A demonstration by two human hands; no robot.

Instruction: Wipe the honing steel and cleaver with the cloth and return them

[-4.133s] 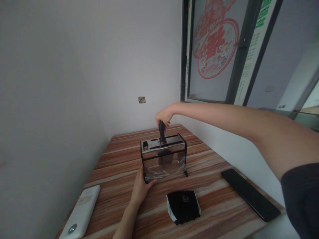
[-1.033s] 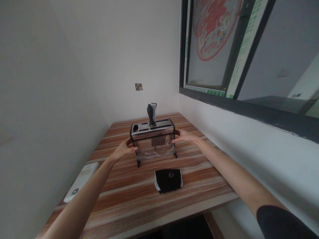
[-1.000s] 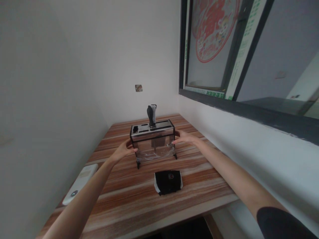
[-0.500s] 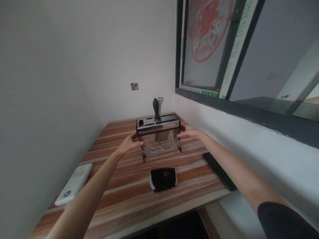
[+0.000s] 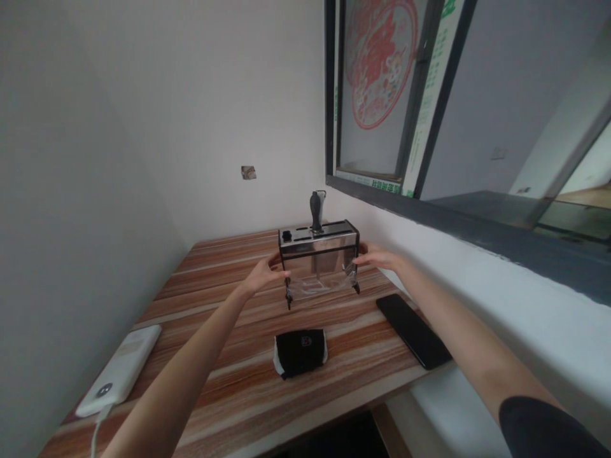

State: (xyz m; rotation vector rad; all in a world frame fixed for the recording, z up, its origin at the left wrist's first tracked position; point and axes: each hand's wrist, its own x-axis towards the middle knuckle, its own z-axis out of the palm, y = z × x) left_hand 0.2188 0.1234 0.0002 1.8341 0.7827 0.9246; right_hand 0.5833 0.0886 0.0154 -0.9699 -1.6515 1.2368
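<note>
A knife rack (image 5: 319, 264) with clear side panels, a slotted metal top and black legs stands upright between my hands. A black handle (image 5: 316, 211) rises from its top, with something pale beside it. Crinkled clear film hangs round the lower part. My left hand (image 5: 265, 273) grips the rack's left end, thumb on the front edge and fingers partly hidden behind. At the right end, my right hand (image 5: 377, 256) holds it in the same way. Whether the legs touch the table is hard to tell.
On the wood-grain table (image 5: 229, 375) lie a black pouch with white sides (image 5: 300, 353), a black phone (image 5: 413, 331) at right and a white device (image 5: 119, 372) with a cable at left. Walls close in behind and right, under a dark-framed window (image 5: 377, 184).
Both hands have shifted the knife rack to the right across the table, nearer the window wall. My view has turned slightly, and the white device's cable now shows.
</note>
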